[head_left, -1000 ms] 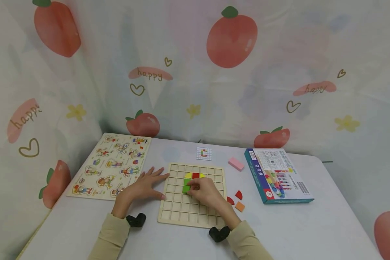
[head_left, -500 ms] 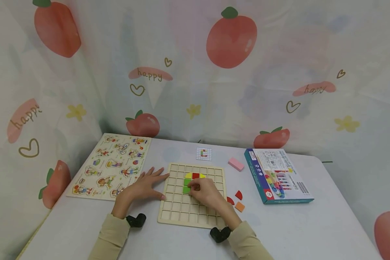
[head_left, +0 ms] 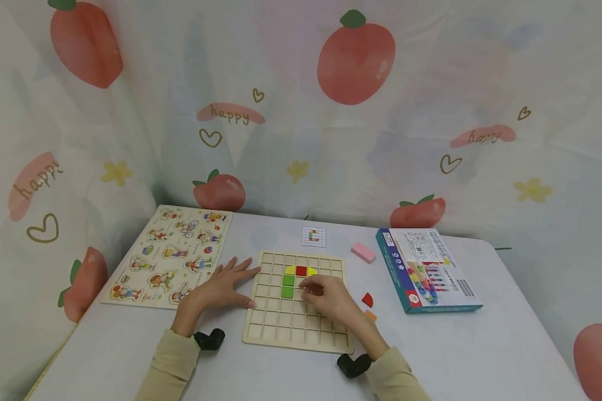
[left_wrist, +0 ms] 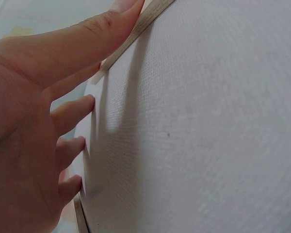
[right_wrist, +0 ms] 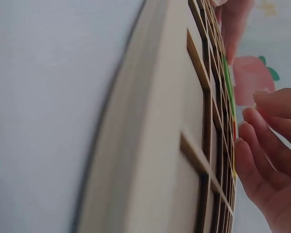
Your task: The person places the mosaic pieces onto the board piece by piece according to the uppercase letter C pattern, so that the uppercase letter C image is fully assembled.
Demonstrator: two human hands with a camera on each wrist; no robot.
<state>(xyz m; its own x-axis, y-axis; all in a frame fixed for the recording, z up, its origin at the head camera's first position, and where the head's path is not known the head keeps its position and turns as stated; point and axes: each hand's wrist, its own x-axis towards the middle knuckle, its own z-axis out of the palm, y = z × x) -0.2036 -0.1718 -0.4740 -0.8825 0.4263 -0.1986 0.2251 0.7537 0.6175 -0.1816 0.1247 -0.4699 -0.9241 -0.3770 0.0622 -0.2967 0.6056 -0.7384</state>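
A wooden grid board lies in the middle of the table. Set in its cells are two green squares, one above the other, a red square and yellow pieces on either side of the red. My left hand is spread out, thumb and index fingertips at the board's left edge; in the left wrist view its thumb meets the rim. My right hand hovers low over the board, right of the green squares, its fingers loosely bent with no piece showing between them.
Right of the board lie a red quarter-round piece and an orange piece, partly hidden by my wrist. Behind are a pattern card and a pink block. A picture puzzle board lies left, a flat box right.
My right hand has come off the lower green square and moved slightly right, leaving both green squares in full view. The left hand keeps its place at the board's edge.
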